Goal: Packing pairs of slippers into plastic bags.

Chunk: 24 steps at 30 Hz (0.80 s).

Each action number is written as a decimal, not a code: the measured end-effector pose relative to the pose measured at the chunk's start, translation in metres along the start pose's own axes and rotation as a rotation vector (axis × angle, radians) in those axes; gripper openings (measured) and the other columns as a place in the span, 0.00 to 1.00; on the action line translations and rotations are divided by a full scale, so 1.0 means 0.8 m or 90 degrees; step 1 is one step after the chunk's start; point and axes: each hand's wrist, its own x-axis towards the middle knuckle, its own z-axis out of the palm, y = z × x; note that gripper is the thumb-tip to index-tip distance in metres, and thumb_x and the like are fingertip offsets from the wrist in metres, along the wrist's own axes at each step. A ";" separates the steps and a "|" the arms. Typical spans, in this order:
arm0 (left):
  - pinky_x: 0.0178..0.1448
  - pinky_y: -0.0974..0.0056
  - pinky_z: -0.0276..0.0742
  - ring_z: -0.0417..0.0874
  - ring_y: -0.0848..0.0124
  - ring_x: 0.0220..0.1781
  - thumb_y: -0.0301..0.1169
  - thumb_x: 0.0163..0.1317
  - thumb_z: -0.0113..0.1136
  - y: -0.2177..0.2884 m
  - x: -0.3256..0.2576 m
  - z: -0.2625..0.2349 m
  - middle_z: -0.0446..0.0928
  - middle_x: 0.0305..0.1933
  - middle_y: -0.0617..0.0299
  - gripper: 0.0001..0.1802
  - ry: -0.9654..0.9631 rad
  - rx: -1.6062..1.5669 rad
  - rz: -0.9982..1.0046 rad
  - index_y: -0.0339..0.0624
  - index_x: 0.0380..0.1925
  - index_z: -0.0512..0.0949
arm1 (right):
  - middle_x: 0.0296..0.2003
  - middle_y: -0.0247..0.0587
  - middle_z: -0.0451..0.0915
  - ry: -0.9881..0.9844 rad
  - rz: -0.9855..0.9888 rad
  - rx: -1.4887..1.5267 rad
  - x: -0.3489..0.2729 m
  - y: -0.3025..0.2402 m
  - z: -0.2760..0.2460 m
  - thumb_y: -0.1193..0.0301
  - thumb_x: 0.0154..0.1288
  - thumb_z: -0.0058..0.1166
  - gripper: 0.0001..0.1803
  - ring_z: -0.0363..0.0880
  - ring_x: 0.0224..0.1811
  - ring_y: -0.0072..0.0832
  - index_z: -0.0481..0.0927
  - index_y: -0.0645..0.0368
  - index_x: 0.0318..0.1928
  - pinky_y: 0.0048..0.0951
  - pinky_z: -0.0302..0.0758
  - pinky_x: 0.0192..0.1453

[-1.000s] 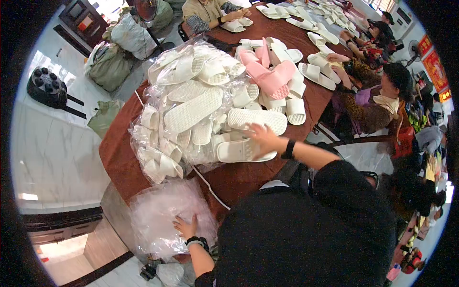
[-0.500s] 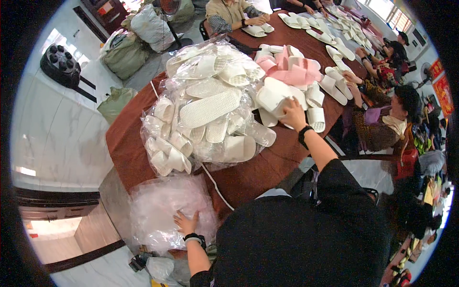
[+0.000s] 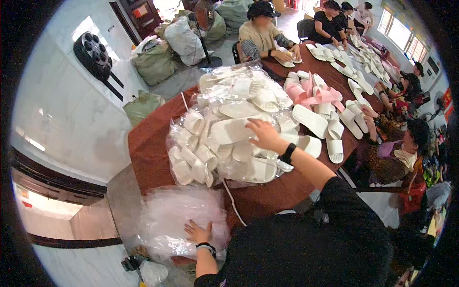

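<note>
My left hand (image 3: 198,232) lies flat with spread fingers on a stack of clear plastic bags (image 3: 177,210) at the table's near left corner. Over the heap of bagged white slippers (image 3: 248,98), my right hand (image 3: 266,136) is open, its fingertips at the edge of a white slipper (image 3: 234,131) on the pile. I cannot tell whether that slipper is bagged. Right of the heap lie loose white slippers, among them one sole-up slipper (image 3: 310,120) and one standing near the edge (image 3: 335,150). Pink slippers (image 3: 325,95) rest behind these.
A brown cloth covers the table (image 3: 150,153); a white cord (image 3: 233,203) crosses its near part. Co-workers sit along the far and right sides, one handling slippers (image 3: 285,57). Full sacks (image 3: 155,62) and a standing fan (image 3: 204,19) are beyond the far left edge.
My right hand has moved left from the loose white slippers onto the bagged heap. My left hand stays on the plastic bags. The whole view has shifted, showing more of the far side.
</note>
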 end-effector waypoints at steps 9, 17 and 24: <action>0.65 0.30 0.27 0.28 0.49 0.74 0.67 0.42 0.58 -0.002 -0.008 -0.001 0.30 0.73 0.44 0.64 -0.017 -0.065 -0.004 0.43 0.69 0.38 | 0.68 0.48 0.51 -0.153 0.028 -0.218 0.053 -0.072 0.053 0.61 0.54 0.58 0.37 0.50 0.69 0.46 0.59 0.41 0.65 0.59 0.50 0.66; 0.66 0.30 0.32 0.35 0.50 0.74 0.67 0.42 0.57 -0.025 0.001 -0.009 0.36 0.73 0.46 0.60 -0.005 -0.117 0.048 0.48 0.69 0.45 | 0.41 0.38 0.80 0.075 0.015 0.235 0.054 -0.053 -0.048 0.70 0.62 0.49 0.15 0.77 0.42 0.36 0.77 0.50 0.50 0.29 0.72 0.44; 0.70 0.43 0.43 0.50 0.49 0.71 0.55 0.45 0.66 -0.028 0.023 -0.039 0.48 0.71 0.47 0.50 0.173 -0.288 0.227 0.45 0.65 0.57 | 0.33 0.24 0.72 -0.061 0.110 0.787 0.005 -0.063 -0.137 0.65 0.71 0.42 0.18 0.66 0.35 0.12 0.72 0.63 0.55 0.14 0.64 0.41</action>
